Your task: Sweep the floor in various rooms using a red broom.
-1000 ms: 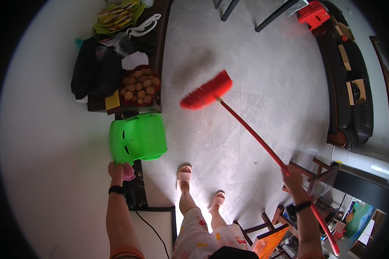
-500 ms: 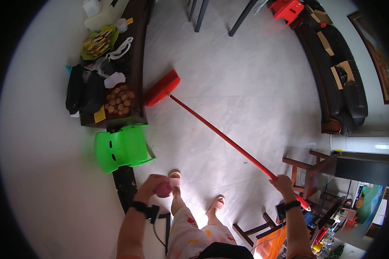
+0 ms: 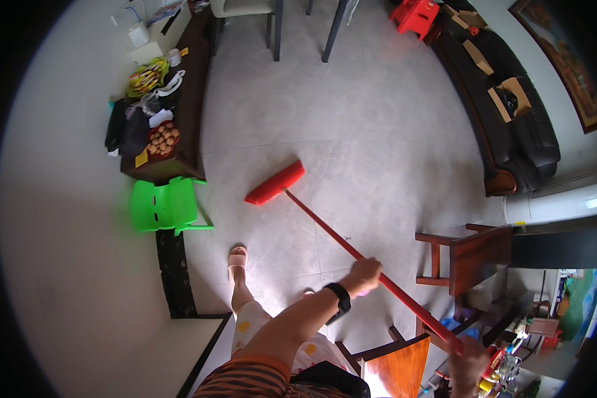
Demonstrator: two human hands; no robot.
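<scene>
A red broom point(image 3: 328, 227) slants across the grey floor, its wide red head far left and its handle running down to the right. My left hand point(image 3: 365, 275) is closed round the middle of the handle, with the left arm reaching across my body. A trace of pink shows under that hand; what it is I cannot make out. Near the handle's upper end, at the lower right, my right hand point(image 3: 467, 363) grips it, slightly blurred. The broom head rests on the floor in front of my feet, apart from the furniture.
To the left stand a green plastic chair point(image 3: 164, 204) and a dark cabinet point(image 3: 191, 132) loaded with things. Wooden chairs point(image 3: 481, 255) are close on the right, one point(image 3: 397, 368) beside my legs. A black sofa point(image 3: 527, 119) lines the far right; a red stool point(image 3: 414, 16) stands beyond.
My left hand, which held a pink round thing away from the broom, has come across onto the handle. The broom head has moved nearer and rightward, away from the cabinet; my right hand is lower.
</scene>
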